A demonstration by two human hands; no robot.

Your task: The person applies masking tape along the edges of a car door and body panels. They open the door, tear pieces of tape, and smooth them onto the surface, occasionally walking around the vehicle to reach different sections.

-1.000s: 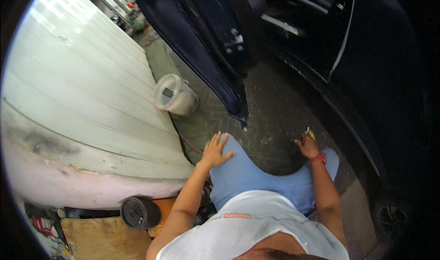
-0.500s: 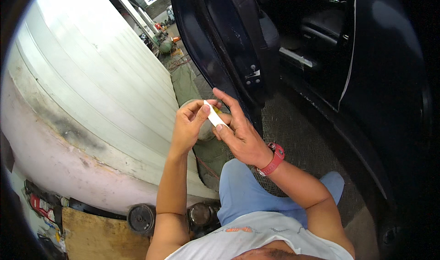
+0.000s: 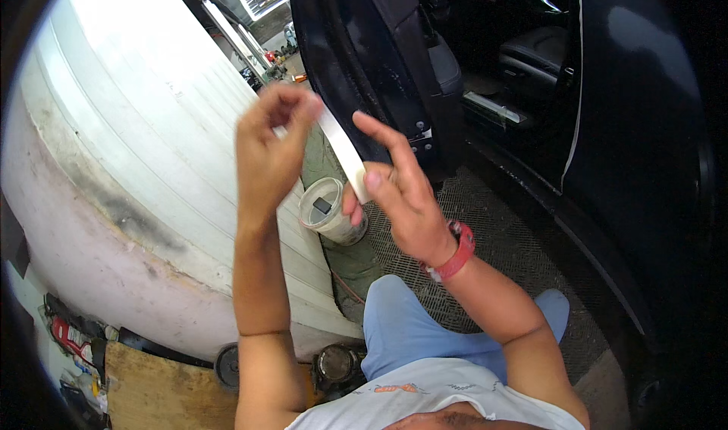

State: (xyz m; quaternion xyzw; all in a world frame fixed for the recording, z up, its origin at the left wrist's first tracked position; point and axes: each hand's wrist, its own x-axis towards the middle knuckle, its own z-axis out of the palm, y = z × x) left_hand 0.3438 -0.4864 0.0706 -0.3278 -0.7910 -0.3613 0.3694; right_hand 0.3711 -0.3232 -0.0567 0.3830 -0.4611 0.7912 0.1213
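A flat white strip, perhaps tape or folded paper, slants between my two hands in front of the open car door. The fingers of my left hand pinch its upper end; that hand is slightly blurred, and a small white bit shows at its palm. Lower down, my right hand grips the other end between thumb and curled fingers, its index finger stretched away from the strip. A red watch is on my right wrist. Below the strip, a pale bucket with a small dark block in it stands on the floor.
The open dark car door and the car's sill lie ahead and to the right. A white ribbed panel rises close on the left. A wooden board and dark round containers are at lower left.
My left hand has moved up and left, and the strip now stretches longer between my hands. My right hand has shifted slightly right. The bucket beneath has come into fuller view.
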